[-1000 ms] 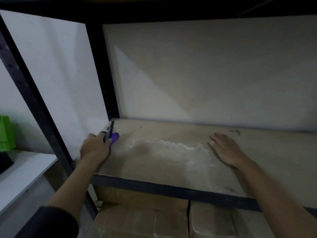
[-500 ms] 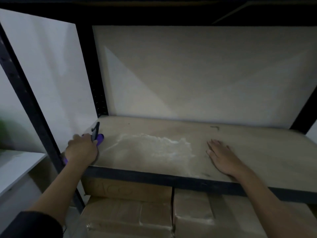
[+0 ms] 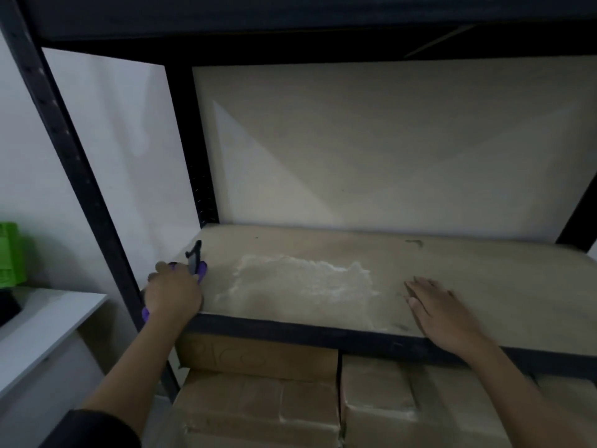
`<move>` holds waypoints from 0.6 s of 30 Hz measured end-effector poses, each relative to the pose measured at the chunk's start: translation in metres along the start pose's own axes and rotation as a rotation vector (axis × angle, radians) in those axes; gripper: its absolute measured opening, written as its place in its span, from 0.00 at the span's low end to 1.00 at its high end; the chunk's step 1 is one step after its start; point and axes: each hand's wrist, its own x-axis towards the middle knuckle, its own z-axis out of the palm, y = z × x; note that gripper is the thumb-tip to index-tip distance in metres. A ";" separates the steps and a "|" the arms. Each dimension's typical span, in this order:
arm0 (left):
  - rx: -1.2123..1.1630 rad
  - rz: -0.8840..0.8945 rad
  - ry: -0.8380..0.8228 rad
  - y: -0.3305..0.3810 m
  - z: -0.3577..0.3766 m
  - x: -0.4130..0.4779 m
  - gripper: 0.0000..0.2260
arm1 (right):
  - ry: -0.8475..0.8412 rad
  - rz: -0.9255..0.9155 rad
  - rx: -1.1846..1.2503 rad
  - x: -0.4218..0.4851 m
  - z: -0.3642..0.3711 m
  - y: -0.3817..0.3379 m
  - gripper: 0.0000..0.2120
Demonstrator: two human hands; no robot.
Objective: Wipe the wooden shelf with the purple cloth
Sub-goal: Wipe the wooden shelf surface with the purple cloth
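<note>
The wooden shelf (image 3: 484,273) runs across the middle of the view inside a black metal rack. A pale patch of white dust (image 3: 303,279) lies on its left half. My left hand (image 3: 172,292) rests at the shelf's front left corner, closed around the purple cloth (image 3: 202,270); only small bits of purple show past the fingers and below the wrist. A thin black object (image 3: 193,257) sticks up just beyond that hand. My right hand (image 3: 434,305) lies flat on the shelf, palm down, right of the dust patch, holding nothing.
Black rack posts (image 3: 80,176) stand at the left, and a black front rail (image 3: 290,331) edges the shelf. Cardboard boxes (image 3: 258,399) sit underneath. A white ledge (image 3: 42,321) with a green object (image 3: 11,253) is at the far left. A light wall backs the shelf.
My left hand with the cloth has pulled back from beside the dust to the shelf's front left corner. My right hand has stayed flat on the shelf. The camera shifted.
</note>
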 end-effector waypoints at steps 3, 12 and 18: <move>-0.159 0.232 -0.037 0.014 0.000 -0.022 0.17 | 0.006 0.010 0.001 -0.001 -0.002 -0.002 0.22; 0.060 -0.064 -0.007 -0.009 -0.006 0.006 0.18 | -0.018 0.023 0.024 -0.004 -0.003 -0.004 0.22; -0.181 0.323 0.017 0.005 0.005 -0.027 0.15 | -0.008 0.035 0.020 -0.003 -0.004 -0.003 0.21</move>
